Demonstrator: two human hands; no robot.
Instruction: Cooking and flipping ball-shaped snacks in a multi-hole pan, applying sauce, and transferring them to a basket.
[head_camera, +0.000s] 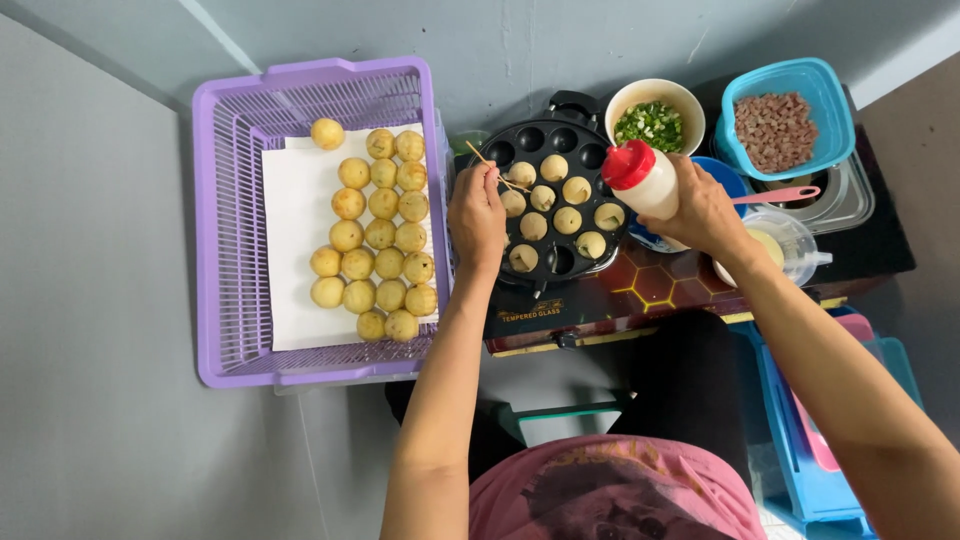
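1. Wooden, thin and pale, a skewer (488, 163) is pinched between the fingertips of the left hand (477, 215); its lower tip touches a ball of batter in the black round moulded pan (556, 195), while its upper end angles up and to the left.
2. The right hand (703, 212) is wrapped around a white plastic squeeze bottle with a red cap (641, 176), tilted with the cap toward the pan; the fingers cover the bottle's lower half.
3. The pan sits on a dark glass stove top (650, 285). Several hollows hold pale half-cooked balls; the left hand hides part of its near-left edge.
4. Just behind the pan stands a cream bowl of chopped green onion (654, 123), and beside it a blue square container of brown diced pieces (777, 127).
5. A clear jug (790, 245) and a pink-handled utensil (775, 196) are partly hidden by the right wrist; the jug's contents are hard to make out.
6. To the left, a purple plastic basket (225, 230) lined with white paper holds rows of golden fried balls (380, 235).
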